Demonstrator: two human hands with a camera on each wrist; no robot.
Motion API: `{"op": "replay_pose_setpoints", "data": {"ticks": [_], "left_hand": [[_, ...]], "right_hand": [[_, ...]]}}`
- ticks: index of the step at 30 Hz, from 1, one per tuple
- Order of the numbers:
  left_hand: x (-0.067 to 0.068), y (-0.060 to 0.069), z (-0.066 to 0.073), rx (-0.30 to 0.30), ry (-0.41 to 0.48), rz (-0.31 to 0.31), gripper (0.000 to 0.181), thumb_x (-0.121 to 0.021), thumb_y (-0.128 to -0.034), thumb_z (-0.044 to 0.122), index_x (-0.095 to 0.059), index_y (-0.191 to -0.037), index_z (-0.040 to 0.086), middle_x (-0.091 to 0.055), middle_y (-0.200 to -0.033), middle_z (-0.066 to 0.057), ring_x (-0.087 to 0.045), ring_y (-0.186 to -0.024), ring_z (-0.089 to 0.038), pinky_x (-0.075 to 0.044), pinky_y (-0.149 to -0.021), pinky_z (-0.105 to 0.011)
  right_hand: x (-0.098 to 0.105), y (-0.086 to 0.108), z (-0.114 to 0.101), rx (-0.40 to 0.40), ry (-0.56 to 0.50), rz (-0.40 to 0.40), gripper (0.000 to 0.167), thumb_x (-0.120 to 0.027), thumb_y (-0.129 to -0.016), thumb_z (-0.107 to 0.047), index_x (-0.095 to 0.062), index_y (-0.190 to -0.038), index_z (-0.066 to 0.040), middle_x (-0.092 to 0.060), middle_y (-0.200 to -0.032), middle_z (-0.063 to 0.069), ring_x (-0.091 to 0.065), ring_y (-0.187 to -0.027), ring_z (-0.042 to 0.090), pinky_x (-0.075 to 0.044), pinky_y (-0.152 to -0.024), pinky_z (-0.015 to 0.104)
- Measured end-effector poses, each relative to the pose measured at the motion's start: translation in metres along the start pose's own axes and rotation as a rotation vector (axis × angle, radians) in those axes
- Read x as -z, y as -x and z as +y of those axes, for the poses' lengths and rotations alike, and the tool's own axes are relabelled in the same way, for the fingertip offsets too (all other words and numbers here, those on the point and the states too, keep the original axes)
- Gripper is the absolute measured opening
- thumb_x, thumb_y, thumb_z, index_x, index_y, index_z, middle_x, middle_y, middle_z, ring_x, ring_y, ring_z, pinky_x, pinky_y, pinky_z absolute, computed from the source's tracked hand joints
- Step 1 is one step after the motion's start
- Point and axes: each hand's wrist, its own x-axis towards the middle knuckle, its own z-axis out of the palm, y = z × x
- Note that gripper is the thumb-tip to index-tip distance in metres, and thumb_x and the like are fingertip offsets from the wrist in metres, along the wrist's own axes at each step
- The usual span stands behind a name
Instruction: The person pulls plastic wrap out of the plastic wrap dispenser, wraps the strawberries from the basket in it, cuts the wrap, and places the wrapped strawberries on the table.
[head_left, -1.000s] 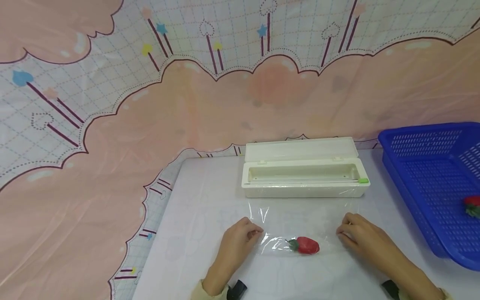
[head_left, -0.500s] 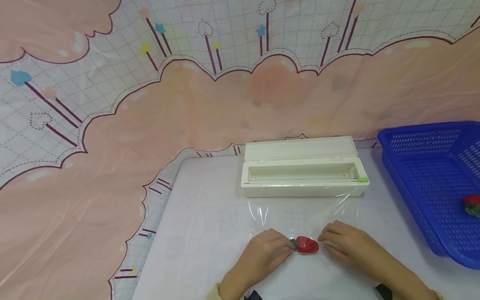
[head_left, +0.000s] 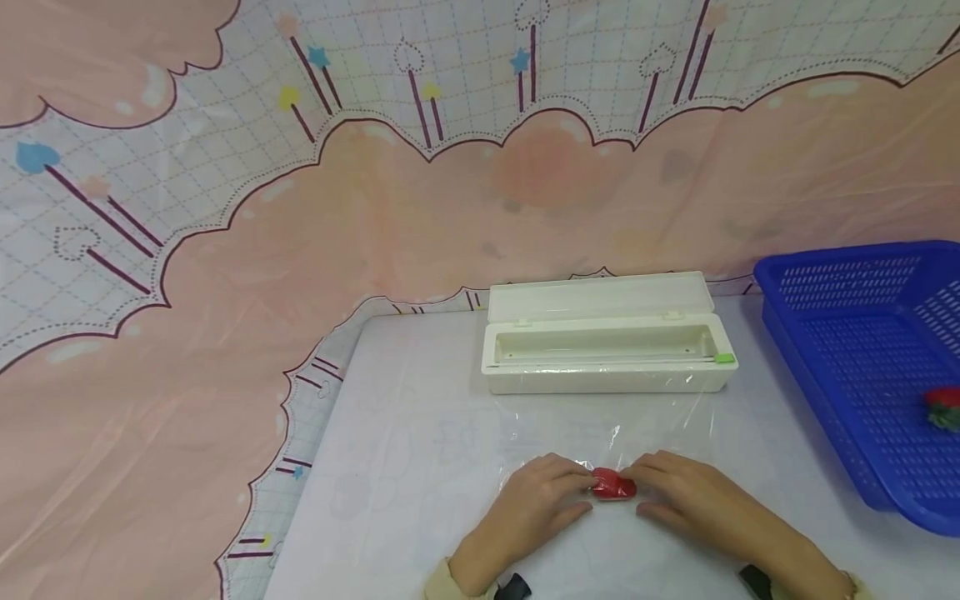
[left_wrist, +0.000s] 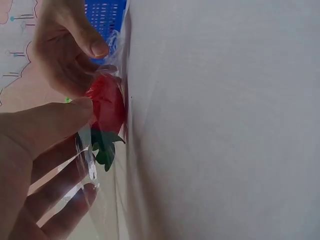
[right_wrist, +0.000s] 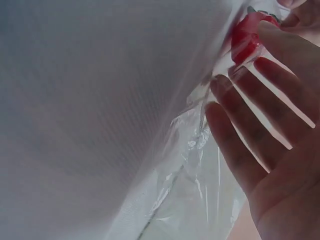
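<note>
Left wrist view shows a red strawberry with glossy skin and dark green, pointed leaves, covered by crinkled clear film. It sits between the left hand and the right hand, at the white table, in front of a long white box. The left hand's fingers are loosely spread, its thumb against the strawberry; the right hand's are straight and parted, though whether its thumb presses is hard to tell.
</note>
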Motion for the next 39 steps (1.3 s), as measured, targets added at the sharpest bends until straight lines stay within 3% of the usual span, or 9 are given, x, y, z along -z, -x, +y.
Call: {"op": "replay_pose_setpoints", "data": {"ticks": [8,15,23,28,33,39], "left_hand": [[0.0,-0.004,-0.007,0.007,0.018,-0.039,0.038,-0.079,-0.0853,0.03,-0.07,-0.12,0.018,-0.069,-0.115,0.009,-0.061,-0.108,-0.004,-0.046,-0.097,-0.016],[0.0,-0.01,-0.007,0.026,0.0,-0.064,0.038,-0.081,-0.0833,0.033,-0.072,-0.117,0.018,-0.069,-0.111,0.01,-0.061,-0.103,-0.003,-0.047,-0.093,-0.014],[-0.003,-0.021,-0.006,0.01,-0.031,-0.017,0.021,-0.08,-0.0845,0.032,-0.077,-0.101,0.019,-0.07,-0.095,0.011,-0.062,-0.086,0.0,-0.048,-0.077,-0.009],[-0.003,-0.023,-0.007,0.009,-0.052,-0.005,0.024,-0.079,-0.0838,0.037,-0.077,-0.099,0.019,-0.069,-0.093,0.012,-0.06,-0.083,0.001,-0.047,-0.074,-0.008],[-0.004,-0.025,-0.007,0.035,-0.087,-0.024,0.031,-0.08,-0.0813,0.043,-0.076,-0.101,0.019,-0.068,-0.094,0.012,-0.06,-0.083,0.0,-0.047,-0.075,-0.01],[-0.004,-0.03,-0.006,0.08,-0.091,-0.047,0.028,-0.076,-0.0858,0.038,-0.077,-0.102,0.016,-0.069,-0.092,0.009,-0.062,-0.083,-0.001,-0.048,-0.073,-0.011]], "right_hand": [[0.002,-0.006,0.0,-0.042,-0.03,-0.062,0.031,-0.077,-0.085,-0.025,-0.072,-0.114,-0.014,-0.069,-0.104,-0.007,-0.066,-0.096,0.014,-0.056,-0.081,0.038],[0.001,-0.011,-0.001,-0.085,-0.039,-0.07,0.027,-0.079,-0.082,-0.026,-0.073,-0.107,-0.016,-0.069,-0.096,-0.012,-0.063,-0.088,0.007,-0.056,-0.076,0.034],[-0.002,-0.016,-0.001,-0.077,-0.031,-0.038,0.014,-0.077,-0.085,-0.021,-0.072,-0.099,-0.02,-0.067,-0.091,-0.014,-0.062,-0.083,0.003,-0.055,-0.071,0.032],[-0.001,-0.016,-0.001,-0.067,-0.031,-0.028,0.013,-0.074,-0.088,-0.02,-0.073,-0.101,-0.018,-0.068,-0.093,-0.013,-0.063,-0.085,0.005,-0.055,-0.073,0.033],[-0.001,-0.017,-0.002,-0.071,-0.024,-0.029,0.014,-0.071,-0.09,-0.02,-0.075,-0.103,-0.015,-0.067,-0.093,-0.012,-0.063,-0.086,0.006,-0.056,-0.074,0.033],[-0.001,-0.019,0.0,-0.081,-0.017,-0.034,0.013,-0.068,-0.092,-0.016,-0.075,-0.103,-0.013,-0.066,-0.092,-0.011,-0.063,-0.086,0.007,-0.056,-0.076,0.034]]}}
